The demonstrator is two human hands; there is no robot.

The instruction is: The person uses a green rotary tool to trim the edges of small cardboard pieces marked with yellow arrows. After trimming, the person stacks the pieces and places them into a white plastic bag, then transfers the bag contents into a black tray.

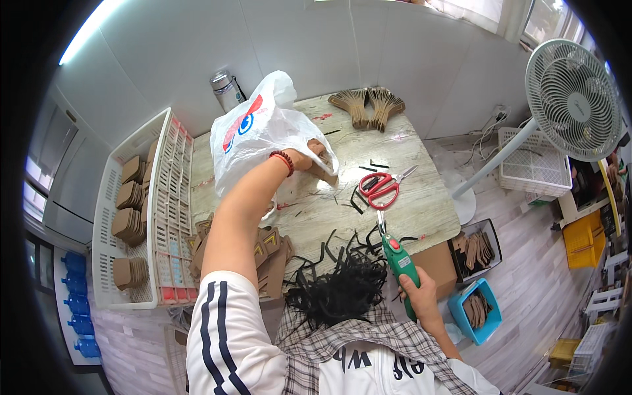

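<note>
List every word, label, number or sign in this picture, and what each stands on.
White shirt: large dark letters, partly covered; wording not copied here.
White plastic bag: red and blue print; no words I can make out.
Green cutting tool: pale print, too small to read.
Fan: small hub mark, too small to read.
Brown pieces: yellow angular marks, no clear wording.

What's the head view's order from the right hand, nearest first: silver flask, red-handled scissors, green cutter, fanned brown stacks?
1. Green cutter: held in the right hand.
2. Red-handled scissors: ahead, on the table.
3. Fanned brown stacks: table's far edge.
4. Silver flask: far left.
</note>
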